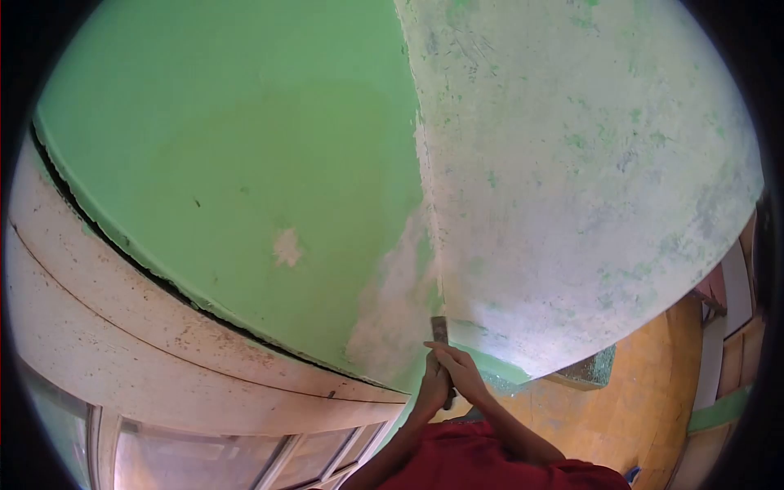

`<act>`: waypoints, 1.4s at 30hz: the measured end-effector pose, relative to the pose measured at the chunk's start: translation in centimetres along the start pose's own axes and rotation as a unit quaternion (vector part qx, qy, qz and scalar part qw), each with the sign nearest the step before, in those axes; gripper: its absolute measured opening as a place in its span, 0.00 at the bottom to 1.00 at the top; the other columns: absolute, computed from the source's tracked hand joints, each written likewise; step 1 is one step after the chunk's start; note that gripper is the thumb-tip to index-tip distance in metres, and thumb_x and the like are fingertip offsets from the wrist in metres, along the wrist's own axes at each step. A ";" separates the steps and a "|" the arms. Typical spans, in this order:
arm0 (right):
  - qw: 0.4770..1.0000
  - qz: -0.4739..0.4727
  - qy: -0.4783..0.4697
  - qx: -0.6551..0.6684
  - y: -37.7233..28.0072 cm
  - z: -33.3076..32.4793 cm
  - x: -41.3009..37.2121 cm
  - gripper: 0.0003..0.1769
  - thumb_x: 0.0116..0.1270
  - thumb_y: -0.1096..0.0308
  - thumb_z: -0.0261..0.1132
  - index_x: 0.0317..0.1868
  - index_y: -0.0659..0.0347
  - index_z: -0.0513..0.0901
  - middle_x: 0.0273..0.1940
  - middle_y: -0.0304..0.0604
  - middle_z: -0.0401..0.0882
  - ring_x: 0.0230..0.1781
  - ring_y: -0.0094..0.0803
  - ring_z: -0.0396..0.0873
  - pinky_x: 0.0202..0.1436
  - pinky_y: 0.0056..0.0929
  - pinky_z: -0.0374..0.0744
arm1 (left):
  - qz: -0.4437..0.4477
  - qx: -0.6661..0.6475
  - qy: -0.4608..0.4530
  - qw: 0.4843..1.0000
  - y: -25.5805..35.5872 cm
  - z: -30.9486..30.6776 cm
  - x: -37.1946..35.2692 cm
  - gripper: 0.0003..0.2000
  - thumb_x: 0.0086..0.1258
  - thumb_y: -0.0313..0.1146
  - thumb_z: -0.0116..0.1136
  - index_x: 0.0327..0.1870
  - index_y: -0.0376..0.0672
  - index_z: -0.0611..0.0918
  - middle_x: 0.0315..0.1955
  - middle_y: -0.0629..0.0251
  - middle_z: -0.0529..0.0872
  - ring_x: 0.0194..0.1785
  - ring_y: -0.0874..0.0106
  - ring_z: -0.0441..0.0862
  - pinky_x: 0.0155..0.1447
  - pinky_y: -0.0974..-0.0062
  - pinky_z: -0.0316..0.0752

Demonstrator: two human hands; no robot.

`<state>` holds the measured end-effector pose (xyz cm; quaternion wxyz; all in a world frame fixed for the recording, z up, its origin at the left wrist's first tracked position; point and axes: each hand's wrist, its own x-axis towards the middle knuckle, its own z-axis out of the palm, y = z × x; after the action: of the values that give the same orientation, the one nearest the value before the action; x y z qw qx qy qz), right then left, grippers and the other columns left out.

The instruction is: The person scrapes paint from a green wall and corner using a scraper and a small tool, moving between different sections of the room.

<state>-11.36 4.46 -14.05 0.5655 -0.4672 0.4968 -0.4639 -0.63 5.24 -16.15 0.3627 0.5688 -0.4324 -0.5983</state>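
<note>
Both my hands are raised together against a wall low in the head view. My left hand (433,385) wraps the handle of a metal scraper (440,328) from below. My right hand (459,369) lies over it, fingers pressing along the tool. The blade touches the wall at the edge between green paint (245,155) and a scraped, whitish patch (588,163). A bare strip of scraped plaster (392,310) runs down to the blade. My red sleeves (482,461) fill the bottom.
A cream wooden frame (122,327) with glass panes (196,461) curves along the left and bottom. Orange floor tiles (645,392) show at the lower right, with a green skirting strip (719,408) and a doorway edge beyond.
</note>
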 end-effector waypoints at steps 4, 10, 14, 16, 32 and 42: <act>0.974 -0.079 -0.092 -0.190 -4.0 -3.5 2.7 0.19 0.67 0.61 0.67 0.55 0.60 0.86 0.48 0.46 0.85 0.51 0.32 0.80 0.57 0.31 0.77 | 0.142 0.260 0.047 0.954 2.6 0.2 1.5 0.20 0.76 0.39 0.52 0.63 0.37 0.71 0.38 0.38 0.84 0.45 0.40 0.82 0.45 0.49 0.77; 0.972 -0.178 0.147 0.047 -2.6 -8.4 5.2 0.08 0.70 0.77 0.63 0.47 0.70 0.81 0.47 0.47 0.84 0.39 0.26 0.81 0.35 0.23 0.78 | 0.128 0.231 0.088 0.960 6.2 2.9 1.8 0.21 0.77 0.42 0.55 0.64 0.41 0.71 0.37 0.42 0.84 0.43 0.46 0.85 0.46 0.58 0.77; 0.985 -0.069 0.120 0.102 -2.4 -13.7 4.9 0.07 0.73 0.74 0.63 0.43 0.71 0.81 0.40 0.45 0.84 0.39 0.31 0.84 0.38 0.24 0.80 | 0.195 0.265 0.189 0.925 13.7 -0.6 -0.2 0.18 0.81 0.39 0.48 0.67 0.44 0.69 0.32 0.37 0.83 0.39 0.37 0.82 0.37 0.48 0.75; 0.999 0.003 -0.007 0.038 0.2 -15.1 4.8 0.07 0.73 0.73 0.62 0.43 0.70 0.81 0.35 0.43 0.83 0.35 0.30 0.85 0.34 0.24 0.80 | 0.287 0.390 0.250 0.839 20.2 -1.7 -1.8 0.15 0.80 0.36 0.50 0.63 0.42 0.73 0.24 0.57 0.80 0.24 0.65 0.80 0.30 0.64 0.74; 0.977 0.012 -0.205 -0.057 2.0 -13.2 5.6 0.08 0.71 0.73 0.63 0.43 0.72 0.83 0.31 0.41 0.81 0.29 0.23 0.81 0.36 0.27 0.87 | 0.200 0.552 0.316 0.745 37.0 3.5 -2.9 0.14 0.82 0.35 0.42 0.49 0.30 0.73 0.28 0.39 0.82 0.41 0.39 0.80 0.48 0.46 0.70; 0.982 -0.004 -0.176 -0.065 3.2 -14.9 6.0 0.11 0.70 0.69 0.65 0.44 0.71 0.84 0.30 0.44 0.85 0.29 0.27 0.85 0.34 0.28 0.86 | 0.266 0.663 0.279 0.641 38.0 3.9 -2.2 0.13 0.82 0.33 0.40 0.47 0.30 0.71 0.23 0.43 0.82 0.35 0.44 0.82 0.43 0.48 0.74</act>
<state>-25.58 -2.06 -18.99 0.6104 -0.5798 0.4165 -0.3432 -6.52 -6.12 19.92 0.1354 0.6570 -0.7245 0.1584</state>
